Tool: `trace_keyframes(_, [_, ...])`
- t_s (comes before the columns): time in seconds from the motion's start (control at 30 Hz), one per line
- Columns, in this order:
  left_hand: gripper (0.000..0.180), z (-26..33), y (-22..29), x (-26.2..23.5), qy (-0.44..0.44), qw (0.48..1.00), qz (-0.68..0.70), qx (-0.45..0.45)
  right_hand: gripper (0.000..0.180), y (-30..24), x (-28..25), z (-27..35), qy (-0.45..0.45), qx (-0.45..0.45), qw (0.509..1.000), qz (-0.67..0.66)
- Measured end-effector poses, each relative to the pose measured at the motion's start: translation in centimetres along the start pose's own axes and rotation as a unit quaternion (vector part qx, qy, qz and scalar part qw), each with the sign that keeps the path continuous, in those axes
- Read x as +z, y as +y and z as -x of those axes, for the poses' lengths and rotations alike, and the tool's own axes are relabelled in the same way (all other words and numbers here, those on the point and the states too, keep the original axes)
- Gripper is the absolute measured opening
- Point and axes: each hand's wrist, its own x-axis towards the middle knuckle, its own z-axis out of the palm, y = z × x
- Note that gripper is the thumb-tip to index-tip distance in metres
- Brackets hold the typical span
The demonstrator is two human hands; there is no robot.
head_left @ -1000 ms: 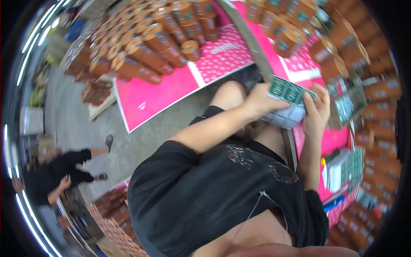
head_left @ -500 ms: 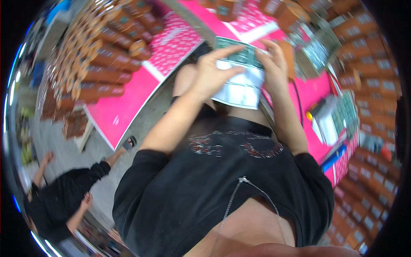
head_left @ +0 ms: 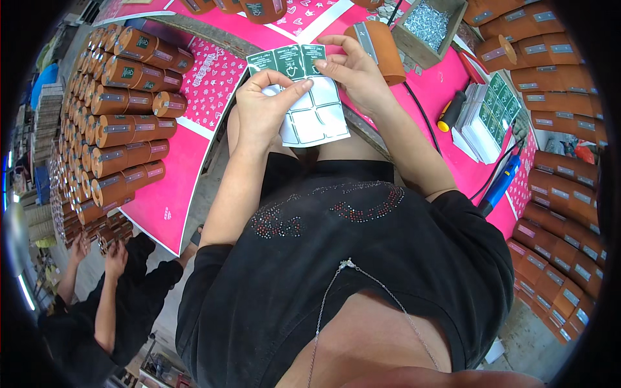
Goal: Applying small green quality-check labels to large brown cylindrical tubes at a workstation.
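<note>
A sheet of green labels (head_left: 317,119), its lower part bare white backing with green outlines, is held up above my lap. My left hand (head_left: 259,113) pinches it at its left side between thumb and bent fingers. At its upper right corner, the thumb and fingers of my right hand (head_left: 354,71) are closed on a green label; whether that label is lifted from the backing I cannot tell. Just beyond my right hand, a brown cylinder with a metal strip (head_left: 386,55) lies on the pink-covered table (head_left: 440,152).
Many brown cylinders are stacked at left (head_left: 132,97) and right (head_left: 556,77). A box of small metal parts (head_left: 424,29), a screwdriver (head_left: 451,111), a stack of label sheets (head_left: 482,123) and a blue corded tool (head_left: 501,184) lie to the right. A co-worker (head_left: 103,304) stands lower left.
My hands and the sheet have shifted left in view. My right fingers have closed on the sheet's upper right corner. The co-worker's hands have come up to cylinders at the left.
</note>
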Motion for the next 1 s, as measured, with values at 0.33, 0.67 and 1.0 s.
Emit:
trace_keyframes(0.33, [0.035,-0.6,-0.4,1.3,0.021,0.988,0.137,0.069,0.04,0.1,-0.3,-0.1,-0.017,0.021,0.991,-0.128])
trace_keyframes(0.67, [0.026,-0.3,0.3,0.1,-0.037,0.978,0.167,-0.117,0.04,0.6,-0.5,0.1,0.005,0.008,0.997,-0.081])
trace_keyframes(1.0, [0.021,0.0,0.4,0.7,0.003,0.991,0.133,-0.028,0.023,-0.1,0.5,1.2,0.148,-0.454,0.697,0.535])
